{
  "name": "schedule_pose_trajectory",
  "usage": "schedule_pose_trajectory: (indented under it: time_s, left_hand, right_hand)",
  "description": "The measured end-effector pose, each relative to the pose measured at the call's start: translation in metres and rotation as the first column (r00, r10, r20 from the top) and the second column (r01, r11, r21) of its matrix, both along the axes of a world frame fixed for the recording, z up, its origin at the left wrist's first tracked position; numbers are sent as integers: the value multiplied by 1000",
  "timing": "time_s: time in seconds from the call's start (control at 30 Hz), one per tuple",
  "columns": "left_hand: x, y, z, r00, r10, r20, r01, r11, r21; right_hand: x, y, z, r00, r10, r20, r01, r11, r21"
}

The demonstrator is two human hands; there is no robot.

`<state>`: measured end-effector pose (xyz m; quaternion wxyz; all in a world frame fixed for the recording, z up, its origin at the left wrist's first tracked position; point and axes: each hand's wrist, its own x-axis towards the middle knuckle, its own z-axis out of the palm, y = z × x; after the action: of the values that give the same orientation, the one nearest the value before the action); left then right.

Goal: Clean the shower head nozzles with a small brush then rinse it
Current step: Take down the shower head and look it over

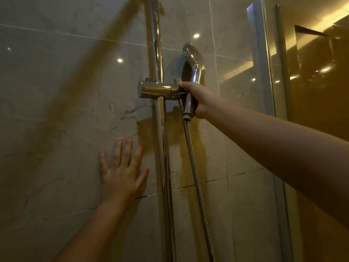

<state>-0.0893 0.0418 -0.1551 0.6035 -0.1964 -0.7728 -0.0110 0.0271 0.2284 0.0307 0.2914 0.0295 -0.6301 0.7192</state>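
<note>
A chrome shower head [193, 61] stands upright at the chrome holder [158, 90] on the vertical slide rail [157, 44], its nozzle face turned away toward the wall. My right hand [198, 97] is closed around the shower head's handle, just right of the holder. A ribbed metal hose [196, 176] hangs down from the handle's lower end. My left hand [120, 173] lies flat with fingers spread against the tiled wall, lower left of the rail, holding nothing. No brush is in view.
Glossy beige marble tiles [66, 91] cover the wall. A glass shower panel with a metal frame [264, 72] stands to the right, close to my right arm. The rail runs from top to bottom of the view.
</note>
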Motion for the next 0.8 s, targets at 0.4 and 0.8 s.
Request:
schedule_pose_trajectory:
  time_s: [0.4, 0.8]
  left_hand:
    - [-1, -1, 0, 999, 1, 47, -1, 1000, -5]
    - [55, 1, 15, 914, -168, 369, 150, 986, 78]
  right_hand:
    - [14, 26, -40, 999, 20, -36, -25, 992, -120]
    - [92, 27, -146, 997, -52, -60, 48, 997, -61]
